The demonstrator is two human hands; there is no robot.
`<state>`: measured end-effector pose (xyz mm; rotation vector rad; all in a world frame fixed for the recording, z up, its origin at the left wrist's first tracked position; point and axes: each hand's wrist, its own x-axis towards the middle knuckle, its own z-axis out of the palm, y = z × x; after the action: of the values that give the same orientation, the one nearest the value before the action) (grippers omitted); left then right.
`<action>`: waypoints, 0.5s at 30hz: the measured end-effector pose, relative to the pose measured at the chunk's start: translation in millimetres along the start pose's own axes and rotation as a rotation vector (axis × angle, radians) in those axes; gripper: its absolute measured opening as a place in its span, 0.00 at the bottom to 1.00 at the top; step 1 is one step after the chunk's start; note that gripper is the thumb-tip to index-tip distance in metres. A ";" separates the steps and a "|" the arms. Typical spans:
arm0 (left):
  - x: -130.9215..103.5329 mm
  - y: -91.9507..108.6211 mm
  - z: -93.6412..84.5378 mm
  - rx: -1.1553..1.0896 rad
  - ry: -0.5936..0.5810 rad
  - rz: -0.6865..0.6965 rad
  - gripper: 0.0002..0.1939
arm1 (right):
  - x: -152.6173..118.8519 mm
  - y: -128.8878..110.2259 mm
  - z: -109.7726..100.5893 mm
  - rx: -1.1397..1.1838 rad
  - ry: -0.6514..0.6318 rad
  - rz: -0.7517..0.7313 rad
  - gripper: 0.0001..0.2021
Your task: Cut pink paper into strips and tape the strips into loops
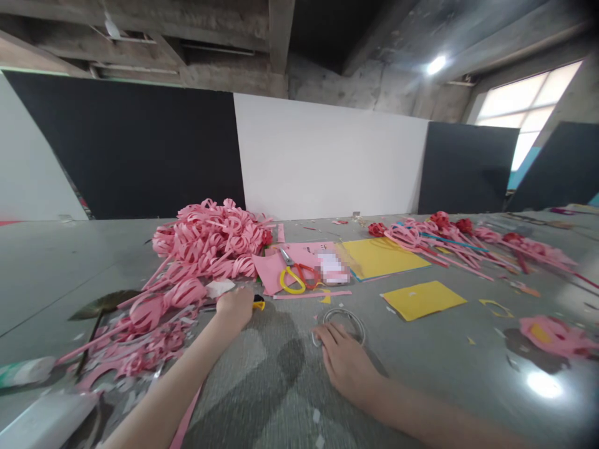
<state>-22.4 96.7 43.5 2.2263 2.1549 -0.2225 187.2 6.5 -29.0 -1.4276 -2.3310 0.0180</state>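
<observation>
My left hand (pixel 234 307) is closed over a black-and-yellow tool (pixel 258 303) that looks like a utility knife; most of it is hidden under the fingers. To the right, my right hand (pixel 344 355) has its fingers together on the near left edge of a silvery ring-shaped coil (pixel 358 323), which lies on the grey table. A crumpled white scrap (pixel 219 288) lies just beyond my left hand. Ahead, between both hands, lie scissors (pixel 292 282) with yellow and red handles on pink paper (pixel 269 269).
A big heap of pink paper-strip flowers (pixel 215 240) stands at left, with pink scraps (pixel 135 355) nearer me. Yellow sheets (pixel 388 257) and a smaller yellow piece (pixel 423 299) lie right of centre. More pink flowers (pixel 449 234) lie far right. Black and white panels (pixel 332 156) close the back.
</observation>
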 end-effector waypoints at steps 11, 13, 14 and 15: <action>1.8 -3.2 1.6 0.030 0.007 -0.020 0.14 | 0.3 -0.7 -0.3 0.007 -0.018 0.023 0.18; 3.0 -4.8 3.3 0.012 0.015 -0.017 0.14 | 0.3 -0.7 -0.5 0.005 -0.021 0.021 0.18; 3.5 -5.5 4.1 0.000 0.020 -0.018 0.14 | 0.4 -0.7 -0.5 0.003 -0.022 0.020 0.18; 4.0 -6.2 4.8 -0.016 0.027 -0.015 0.14 | 0.5 -0.6 -0.5 0.002 -0.020 0.019 0.18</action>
<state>-28.8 100.3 38.7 2.2180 2.1794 -0.1753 186.7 6.5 -28.2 -1.4550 -2.3329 0.0405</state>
